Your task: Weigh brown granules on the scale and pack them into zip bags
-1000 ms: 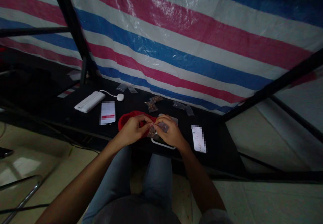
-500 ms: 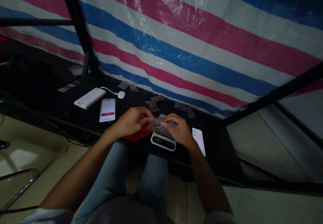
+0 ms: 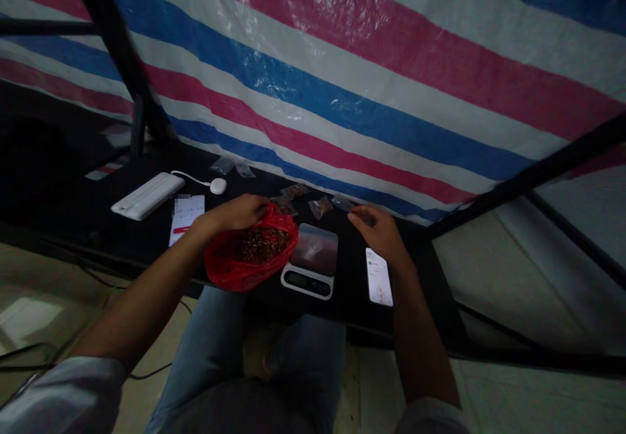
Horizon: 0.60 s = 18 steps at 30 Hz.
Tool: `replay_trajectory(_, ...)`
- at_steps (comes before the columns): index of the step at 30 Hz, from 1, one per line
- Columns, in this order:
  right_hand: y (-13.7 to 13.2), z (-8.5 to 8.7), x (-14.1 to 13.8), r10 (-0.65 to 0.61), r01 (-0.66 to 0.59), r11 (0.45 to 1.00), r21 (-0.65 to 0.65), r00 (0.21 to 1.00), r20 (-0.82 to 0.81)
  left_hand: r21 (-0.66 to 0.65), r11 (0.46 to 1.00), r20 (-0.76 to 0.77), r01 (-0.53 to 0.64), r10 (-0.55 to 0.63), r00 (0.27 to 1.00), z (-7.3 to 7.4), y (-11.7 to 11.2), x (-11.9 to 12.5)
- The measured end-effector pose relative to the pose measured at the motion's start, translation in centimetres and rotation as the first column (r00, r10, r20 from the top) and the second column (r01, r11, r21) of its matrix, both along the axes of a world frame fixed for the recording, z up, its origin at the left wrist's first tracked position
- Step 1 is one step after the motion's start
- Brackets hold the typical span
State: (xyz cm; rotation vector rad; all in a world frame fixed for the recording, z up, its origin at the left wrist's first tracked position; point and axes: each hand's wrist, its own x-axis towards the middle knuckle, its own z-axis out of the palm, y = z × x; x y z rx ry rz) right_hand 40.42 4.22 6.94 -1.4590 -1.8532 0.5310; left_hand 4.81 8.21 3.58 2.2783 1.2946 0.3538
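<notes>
Under the left hand, its fingers closed on the gathered rim, a red plastic bag sits on a black table, with brown granules inside. Just right of that grip stands a digital kitchen scale, between the bag and the open, empty right hand. Beyond that hand lie small transparent packets; a phone lies beside it. Left of the grip are a second phone and a white power bank. The table's far edge meets a striped tarp; its near edge runs just above the jeans.
</notes>
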Motion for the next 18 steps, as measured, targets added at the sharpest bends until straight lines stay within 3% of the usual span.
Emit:
replay_trajectory(2, -2.0, -1.5, 3.7, -0.047, 0.052, 0.981, -0.187, 0.998, 0.032, -0.003, 0.995, 0.025, -0.096, 0.096, 0.995, 0.3, 1.2, 0.8)
replay_trajectory(5, -5.4, -3.8, 9.2, -0.171, 0.213, 0.901, -0.378, 0.975, 0.143, 0.028, 0.966, -0.024, -0.256, 0.256, 0.966, -0.1, 1.7, 1.8)
replay_trajectory(8, -8.6, -5.3, 12.6, -0.248, 0.369, 0.797, -0.478, 0.922, 0.297, 0.231, 0.895, -0.039, -0.382, 0.401, 0.915, -0.1, 0.0, 2.4)
replay_trajectory(10, -10.0, -5.7, 13.5, -0.242, 0.41, 0.728, -0.55, 0.904, 0.354, 0.341, 0.848, -0.001, -0.405, 0.432, 0.902, 0.5, -2.0, 2.6)
replay_trajectory(12, -10.5, -5.7, 13.6, -0.21, 0.411, 0.684, -0.603, 0.902, 0.377, 0.333, 0.901, -0.035, -0.277, 0.306, 0.951, 1.1, -3.8, 2.5)
replay_trajectory(15, -10.1, -5.3, 13.2, -0.176, 0.421, 0.648, -0.635, 0.894, 0.413, 0.176, 0.984, -0.123, 0.016, 0.006, 0.992, 0.8, -5.5, 2.3)
replay_trajectory(17, -9.5, -5.1, 12.8, -0.148, 0.421, 0.627, -0.655, 0.89, 0.43, 0.053, 0.987, -0.164, 0.153, -0.143, 0.976, -0.1, -5.8, 2.2)
replay_trajectory(18, -9.3, -5.0, 12.6, -0.131, 0.42, 0.617, -0.665, 0.889, 0.44, 0.013, 0.986, -0.182, 0.166, -0.161, 0.97, -0.7, -5.7, 2.1)
